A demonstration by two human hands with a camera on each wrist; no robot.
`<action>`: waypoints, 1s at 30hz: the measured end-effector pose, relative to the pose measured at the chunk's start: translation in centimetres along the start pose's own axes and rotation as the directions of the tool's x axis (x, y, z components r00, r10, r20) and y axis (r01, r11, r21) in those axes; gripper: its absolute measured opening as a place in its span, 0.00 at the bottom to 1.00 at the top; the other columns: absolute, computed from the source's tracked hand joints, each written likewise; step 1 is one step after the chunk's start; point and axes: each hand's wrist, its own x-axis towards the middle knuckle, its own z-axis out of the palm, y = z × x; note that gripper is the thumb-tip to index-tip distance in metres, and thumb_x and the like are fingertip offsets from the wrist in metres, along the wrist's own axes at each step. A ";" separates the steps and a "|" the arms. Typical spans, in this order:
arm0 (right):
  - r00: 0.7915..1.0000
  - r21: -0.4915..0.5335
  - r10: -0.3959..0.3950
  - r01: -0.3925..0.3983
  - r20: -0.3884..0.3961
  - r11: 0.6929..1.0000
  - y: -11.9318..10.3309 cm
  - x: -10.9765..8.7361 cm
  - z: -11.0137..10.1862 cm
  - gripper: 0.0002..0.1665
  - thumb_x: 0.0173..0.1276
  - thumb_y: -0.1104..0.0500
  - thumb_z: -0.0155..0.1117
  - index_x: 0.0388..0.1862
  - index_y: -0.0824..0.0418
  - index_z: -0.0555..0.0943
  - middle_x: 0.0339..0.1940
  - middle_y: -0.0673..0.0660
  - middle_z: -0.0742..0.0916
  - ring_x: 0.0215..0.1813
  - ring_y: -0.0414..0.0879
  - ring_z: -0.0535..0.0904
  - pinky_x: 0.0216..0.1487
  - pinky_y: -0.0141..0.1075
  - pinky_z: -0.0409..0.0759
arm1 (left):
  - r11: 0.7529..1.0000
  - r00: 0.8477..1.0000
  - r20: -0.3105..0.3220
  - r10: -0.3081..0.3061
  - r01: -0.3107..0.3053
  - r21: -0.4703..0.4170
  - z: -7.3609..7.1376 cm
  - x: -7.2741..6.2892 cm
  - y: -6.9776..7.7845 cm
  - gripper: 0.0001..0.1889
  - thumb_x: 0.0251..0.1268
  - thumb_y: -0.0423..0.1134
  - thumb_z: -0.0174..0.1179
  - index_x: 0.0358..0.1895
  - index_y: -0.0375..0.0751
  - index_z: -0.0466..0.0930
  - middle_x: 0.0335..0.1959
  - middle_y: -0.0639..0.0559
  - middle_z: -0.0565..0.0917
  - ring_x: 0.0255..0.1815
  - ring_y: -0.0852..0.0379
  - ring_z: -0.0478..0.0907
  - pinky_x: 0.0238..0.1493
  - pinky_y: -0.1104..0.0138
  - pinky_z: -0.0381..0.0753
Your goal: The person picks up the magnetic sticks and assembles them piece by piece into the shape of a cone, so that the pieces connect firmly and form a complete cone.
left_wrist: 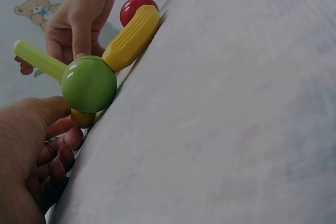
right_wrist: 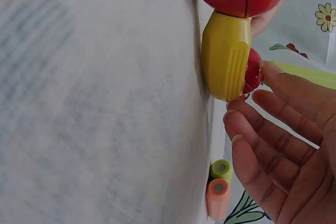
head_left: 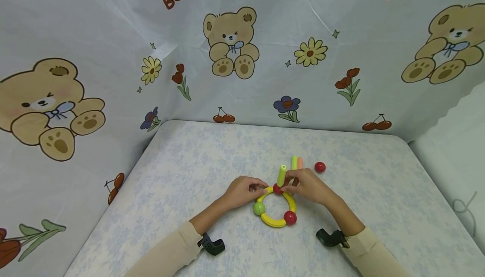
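Observation:
Yellow curved rods [head_left: 273, 222] and balls form a ring flat on the table: a green ball [head_left: 259, 208] at left, a red ball [head_left: 290, 217] at lower right and another red ball [head_left: 278, 189] at the far side. From that far ball a light green stick [head_left: 281, 176] stands up, tilted slightly. My left hand [head_left: 246, 190] pinches the yellow curved rod [left_wrist: 83, 119] between the green ball and the far red ball. On the other side, my right hand [head_left: 308, 184] holds the far red ball [right_wrist: 253, 71] with thumb and fingers, close beside the stick's base.
Beyond my right hand lie a light green stick [head_left: 294, 162] and an orange-pink stick [head_left: 300, 163], side by side. A loose red ball [head_left: 320, 167] rests to their right. The pale patterned table [head_left: 212, 150] meets a bear-print cloth [head_left: 261, 91] at the back and left.

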 end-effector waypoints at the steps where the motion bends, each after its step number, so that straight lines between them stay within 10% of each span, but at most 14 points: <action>1: 1.000 0.002 -0.007 0.007 0.005 1.000 0.1 0.0 0.0 0.07 0.64 0.58 0.76 0.39 0.55 0.87 0.35 0.46 0.88 0.32 0.38 0.82 0.33 0.31 0.83 | 1.000 1.000 0.001 0.000 0.000 0.001 0.0 0.0 0.0 0.09 0.70 0.46 0.65 0.49 0.53 0.90 0.27 0.67 0.82 0.23 0.67 0.75 0.26 0.72 0.75; 13: 0.999 -0.007 -0.028 0.029 0.046 1.000 0.2 -0.1 0.3 0.06 0.65 0.59 0.75 0.40 0.57 0.88 0.36 0.47 0.89 0.32 0.39 0.81 0.34 0.31 0.82 | 0.999 0.994 0.104 0.020 -0.016 -0.037 -0.9 -0.2 0.3 0.16 0.68 0.52 0.67 0.54 0.51 0.88 0.28 0.66 0.82 0.24 0.67 0.75 0.27 0.72 0.75; 22: 0.999 0.004 -0.024 0.024 0.048 1.000 0.2 -0.2 0.2 0.07 0.65 0.59 0.75 0.41 0.58 0.88 0.36 0.48 0.89 0.33 0.41 0.81 0.35 0.31 0.83 | 0.983 0.948 0.307 0.079 -0.125 0.133 -2.6 -0.2 1.3 0.35 0.57 0.61 0.73 0.67 0.50 0.80 0.32 0.61 0.78 0.28 0.66 0.69 0.30 0.74 0.70; 30: 0.998 -0.009 0.001 -0.001 0.055 1.000 0.3 -0.2 0.0 0.08 0.64 0.57 0.76 0.40 0.57 0.87 0.34 0.45 0.88 0.33 0.40 0.81 0.35 0.31 0.82 | 0.963 0.924 0.350 0.156 -0.221 0.154 -2.8 -0.2 0.9 0.40 0.54 0.62 0.74 0.69 0.49 0.76 0.35 0.59 0.77 0.29 0.67 0.68 0.30 0.75 0.70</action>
